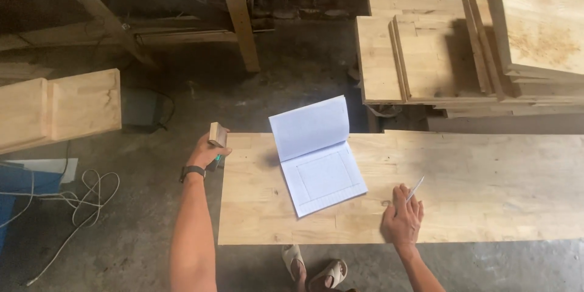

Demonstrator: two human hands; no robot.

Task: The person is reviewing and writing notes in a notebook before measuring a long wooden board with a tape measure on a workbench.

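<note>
My left hand (205,153) grips a small wooden block (217,134) at the left end of a long light wooden board (486,188), with something green showing under the fingers. A dark watch sits on that wrist. My right hand (402,216) rests flat on the board near its front edge and holds a thin white pen (415,188) that points up and to the right. Between the hands an open notebook (317,155) lies on the board, its upper page standing up and a drawn rectangle on the lower page.
Stacks of wooden panels (462,42) fill the upper right. More boards (58,109) lean at the left, with a white cable (85,198) coiled on the concrete floor. A trestle table (152,0) stands at the back. My sandalled feet (313,267) are below the board.
</note>
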